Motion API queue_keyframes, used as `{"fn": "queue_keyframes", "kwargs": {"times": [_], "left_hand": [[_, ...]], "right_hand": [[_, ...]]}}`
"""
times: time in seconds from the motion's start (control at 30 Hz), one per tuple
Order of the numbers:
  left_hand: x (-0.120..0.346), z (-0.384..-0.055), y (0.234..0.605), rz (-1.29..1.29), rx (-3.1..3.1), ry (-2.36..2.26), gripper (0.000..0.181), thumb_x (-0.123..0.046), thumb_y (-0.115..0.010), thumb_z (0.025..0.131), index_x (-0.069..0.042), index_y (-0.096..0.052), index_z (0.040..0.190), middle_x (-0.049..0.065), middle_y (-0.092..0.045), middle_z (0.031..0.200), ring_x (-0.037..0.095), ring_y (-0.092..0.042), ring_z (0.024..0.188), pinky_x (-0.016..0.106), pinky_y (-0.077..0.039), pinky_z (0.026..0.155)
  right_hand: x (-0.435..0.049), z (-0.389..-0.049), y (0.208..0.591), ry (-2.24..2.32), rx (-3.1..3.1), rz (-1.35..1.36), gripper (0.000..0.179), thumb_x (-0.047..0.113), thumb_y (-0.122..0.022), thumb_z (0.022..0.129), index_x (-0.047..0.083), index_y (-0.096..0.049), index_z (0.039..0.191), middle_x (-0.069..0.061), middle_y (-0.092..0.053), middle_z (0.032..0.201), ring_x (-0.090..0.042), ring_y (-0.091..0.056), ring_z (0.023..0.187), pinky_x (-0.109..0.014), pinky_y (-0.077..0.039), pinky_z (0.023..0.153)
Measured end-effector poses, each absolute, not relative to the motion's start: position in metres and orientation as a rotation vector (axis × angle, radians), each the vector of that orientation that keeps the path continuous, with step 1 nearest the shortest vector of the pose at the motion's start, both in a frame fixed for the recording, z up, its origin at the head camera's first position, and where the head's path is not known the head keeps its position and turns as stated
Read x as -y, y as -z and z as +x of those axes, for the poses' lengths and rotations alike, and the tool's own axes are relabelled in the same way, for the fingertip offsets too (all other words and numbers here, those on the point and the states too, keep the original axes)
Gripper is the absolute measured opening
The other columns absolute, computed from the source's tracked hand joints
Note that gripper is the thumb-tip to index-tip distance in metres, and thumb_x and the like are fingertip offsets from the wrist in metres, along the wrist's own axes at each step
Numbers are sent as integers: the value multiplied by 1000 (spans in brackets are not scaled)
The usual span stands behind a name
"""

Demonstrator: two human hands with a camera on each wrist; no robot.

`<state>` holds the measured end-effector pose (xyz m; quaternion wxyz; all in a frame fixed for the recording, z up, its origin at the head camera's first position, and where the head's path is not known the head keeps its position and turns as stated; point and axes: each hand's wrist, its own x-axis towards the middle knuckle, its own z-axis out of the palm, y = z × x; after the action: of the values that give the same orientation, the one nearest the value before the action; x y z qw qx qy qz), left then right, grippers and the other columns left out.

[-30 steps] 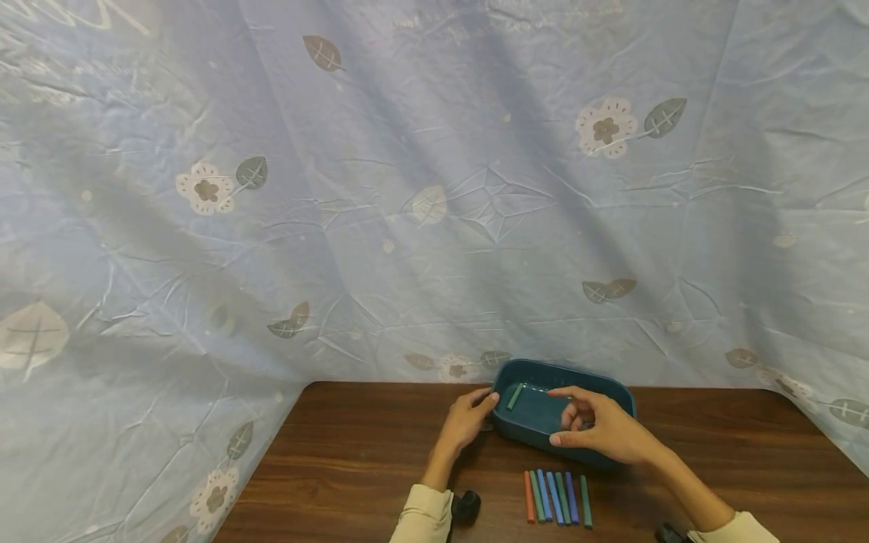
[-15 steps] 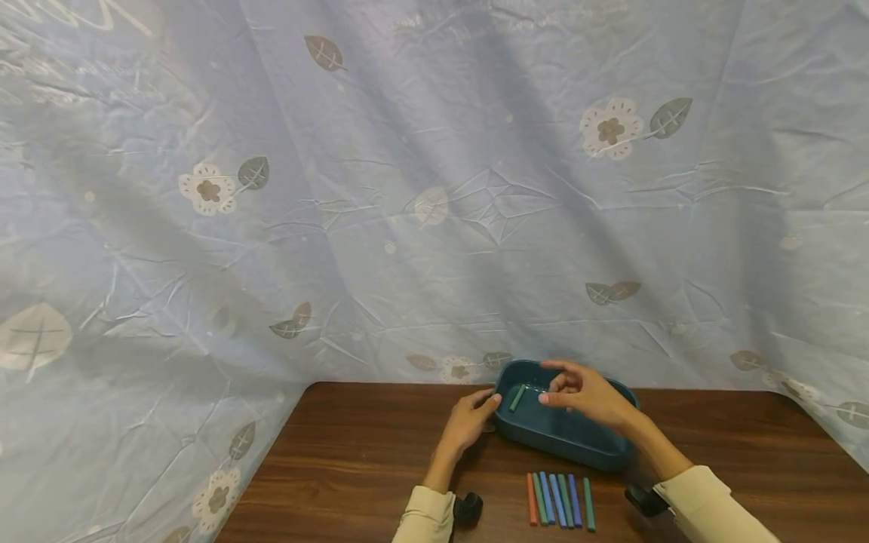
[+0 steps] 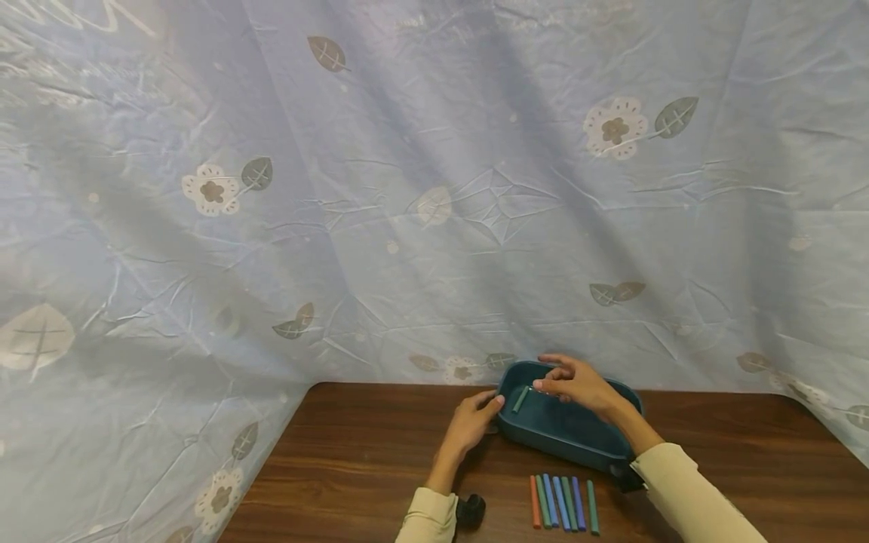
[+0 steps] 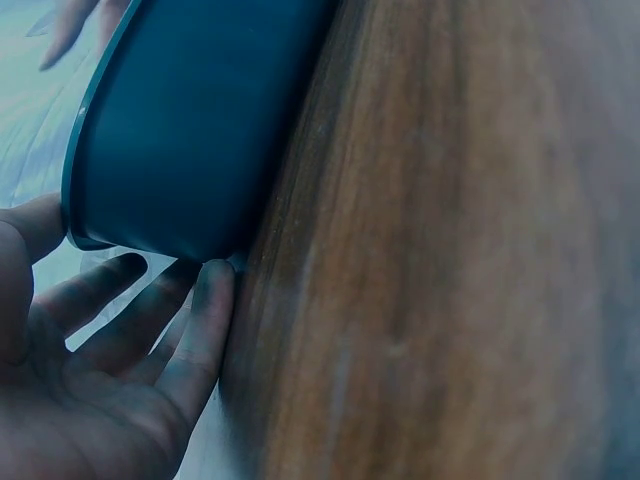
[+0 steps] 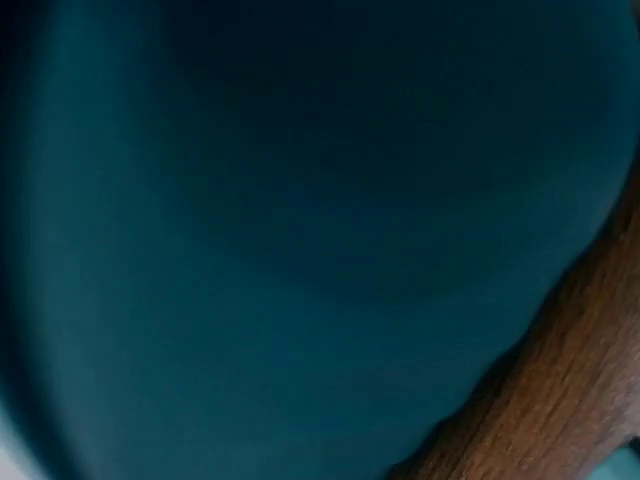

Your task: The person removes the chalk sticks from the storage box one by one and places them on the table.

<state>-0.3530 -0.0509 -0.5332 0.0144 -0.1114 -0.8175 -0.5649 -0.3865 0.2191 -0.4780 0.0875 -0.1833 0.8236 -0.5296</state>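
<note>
A dark teal oblong tub (image 3: 570, 446) stands near the table's back edge, with one green chalk-like stick (image 3: 520, 400) lying at its left end. My left hand (image 3: 470, 422) holds that end: in the head view the thumb lies on the rim, and in the left wrist view the fingertips (image 4: 212, 285) touch the outer wall. Over the tub is my right hand (image 3: 577, 383), index finger and thumb apart, the thumb close to the green stick. I see nothing held in it. The tub's dark wall (image 5: 300, 250) fills most of the right wrist view and no hand shows there.
In front of the tub several sticks lie side by side: a red stick (image 3: 535, 501), blue sticks (image 3: 562, 504), a purple stick (image 3: 578, 504) and green ones, the rightmost green stick (image 3: 594, 507) slightly apart. A patterned curtain (image 3: 407, 226) hangs behind the brown wooden table (image 3: 360, 452).
My right hand has moved left and farther back over the tub, its thumb now close to the green stick. My left hand keeps its place at the tub's end.
</note>
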Motion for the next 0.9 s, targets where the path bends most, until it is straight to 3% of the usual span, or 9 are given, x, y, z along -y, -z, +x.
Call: {"fn": "queue_keyframes", "kwargs": {"times": [0.2,0.47,0.7,0.9], "left_hand": [[50,-353,535,-355,2542,1748,46,-39,-61,109,-9,-71,142,14,-74,138,35,-67,132,58,-53,113],[48,-352,536,-345,2556,1740,48,-42,-61,109,-9,-71,142,13,-75,136,32,-69,129,56,-54,112],[49,-352,531,-373,2498,1871,50,-38,-62,109,-3,-67,144,19,-77,128,31,-80,102,46,-67,89],[50,-351,528,-364,2476,1905,49,-37,-63,109,-2,-67,144,20,-77,126,31,-81,100,47,-67,87]], "right_hand": [[-210,-395,492,1584,-2442,-455,84,40,-79,99,7,-39,165,-15,-74,129,-34,-68,111,-43,-60,88],[-199,-399,505,1582,-2448,-369,83,41,-81,97,6,-44,162,-17,-74,131,-30,-69,103,-41,-60,81],[-192,-402,507,1544,-2479,-322,84,41,-83,95,3,-46,160,-14,-76,125,-27,-69,104,-41,-61,80],[-185,-405,509,1478,-2519,-318,84,42,-86,92,2,-50,157,-12,-77,121,-23,-72,106,-46,-63,87]]}}
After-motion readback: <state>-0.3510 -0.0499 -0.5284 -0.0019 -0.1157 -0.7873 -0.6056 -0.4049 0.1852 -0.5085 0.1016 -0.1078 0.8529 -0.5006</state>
